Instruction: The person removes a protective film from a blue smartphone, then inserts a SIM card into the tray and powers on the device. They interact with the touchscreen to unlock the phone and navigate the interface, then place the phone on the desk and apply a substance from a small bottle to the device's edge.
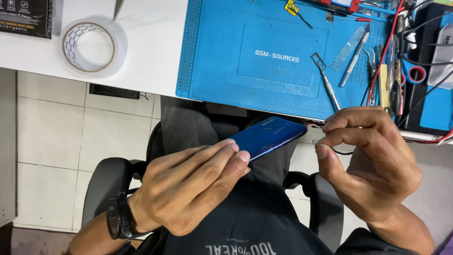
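Blue phone (268, 136) held back-up over the person's lap, just below the worktop (151, 61) edge, tilted w/ its top end toward upper right. Left hand (188, 189) has its grip clamped on the phone's lower end, fingers laid along the back; black watch (118, 218) on that wrist. Right hand (373, 160) is near the phone's top end but apart from it, thumb and forefinger pinched nearly together; can't tell if anything's between them. Above: blue mat (222, 52) on the worktop, w/ metal pry tools (328, 80) and tweezers at right, red and black wires (387, 52) beside them. Tape roll (92, 47) sits at left. Black chair (101, 184) underneath.
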